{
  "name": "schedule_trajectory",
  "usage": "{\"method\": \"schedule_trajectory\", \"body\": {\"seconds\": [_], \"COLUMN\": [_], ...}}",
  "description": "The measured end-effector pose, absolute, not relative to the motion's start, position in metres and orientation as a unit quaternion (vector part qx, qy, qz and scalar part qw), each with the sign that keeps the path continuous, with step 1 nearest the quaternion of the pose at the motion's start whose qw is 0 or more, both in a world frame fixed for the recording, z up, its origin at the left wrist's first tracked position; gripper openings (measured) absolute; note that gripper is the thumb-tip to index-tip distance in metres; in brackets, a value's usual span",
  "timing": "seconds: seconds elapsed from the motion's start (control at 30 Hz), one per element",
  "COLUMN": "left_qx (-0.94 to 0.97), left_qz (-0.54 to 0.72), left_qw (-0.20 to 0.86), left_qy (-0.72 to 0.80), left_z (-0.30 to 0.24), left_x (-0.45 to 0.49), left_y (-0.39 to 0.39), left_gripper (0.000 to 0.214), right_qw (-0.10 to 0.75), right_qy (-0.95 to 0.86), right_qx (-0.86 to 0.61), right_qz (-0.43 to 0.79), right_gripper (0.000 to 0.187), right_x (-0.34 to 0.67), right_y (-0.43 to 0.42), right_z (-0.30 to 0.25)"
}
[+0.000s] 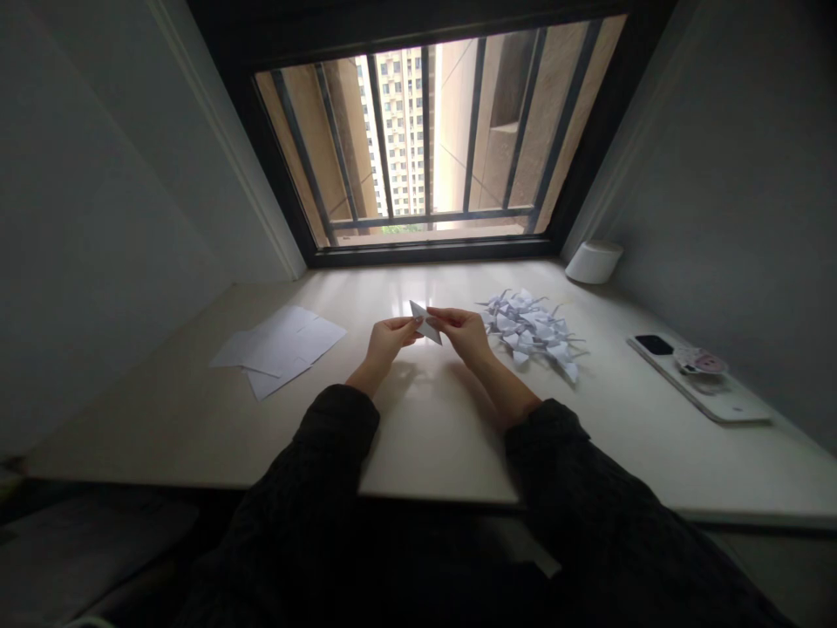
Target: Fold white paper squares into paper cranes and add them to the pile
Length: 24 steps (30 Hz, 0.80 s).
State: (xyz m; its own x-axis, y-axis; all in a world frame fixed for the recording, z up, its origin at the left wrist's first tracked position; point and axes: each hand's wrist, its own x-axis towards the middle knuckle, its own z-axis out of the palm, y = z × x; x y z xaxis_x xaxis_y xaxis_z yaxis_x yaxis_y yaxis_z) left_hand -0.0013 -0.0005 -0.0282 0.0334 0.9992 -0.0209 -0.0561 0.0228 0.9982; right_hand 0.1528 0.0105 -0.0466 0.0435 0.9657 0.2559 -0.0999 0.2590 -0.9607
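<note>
Both hands pinch one small folded paper above the desk.
The left hand and right hand nip opposite ends of the folded paper, lifted toward the window light, between flat sheets and finished folds.

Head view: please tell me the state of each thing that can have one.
Folded paper piece: pinched by both hands, above the table.
Left hand: closed on it.
Right hand: closed on it.
Flat sheets: unfolded, loosely stacked.
Folded paper pile: heaped.
Phone: lying flat.
</note>
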Motion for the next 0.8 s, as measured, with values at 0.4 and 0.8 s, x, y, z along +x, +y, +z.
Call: {"method": "schedule_trajectory", "body": {"seconds": [0.4, 0.8], "left_qx": [0.472, 0.497], "left_qz": [0.524, 0.567], "left_qw": [0.493, 0.414], "left_qy": [0.51, 0.509], "left_z": [-0.0252, -0.0311], "left_x": [0.0007, 0.004], "left_y": [-0.002, 0.0005], "left_gripper": [0.04, 0.039], "right_qw": [0.556, 0.538], "right_qy": [-0.511, -0.504], "right_qx": [-0.433, -0.424], "right_qz": [0.492, 0.526], "right_gripper": [0.042, 0.041], "right_x": [0.15, 0.1468], "right_y": [0.0058, 0.0021], "right_z": [-0.0422, -0.0396]}}
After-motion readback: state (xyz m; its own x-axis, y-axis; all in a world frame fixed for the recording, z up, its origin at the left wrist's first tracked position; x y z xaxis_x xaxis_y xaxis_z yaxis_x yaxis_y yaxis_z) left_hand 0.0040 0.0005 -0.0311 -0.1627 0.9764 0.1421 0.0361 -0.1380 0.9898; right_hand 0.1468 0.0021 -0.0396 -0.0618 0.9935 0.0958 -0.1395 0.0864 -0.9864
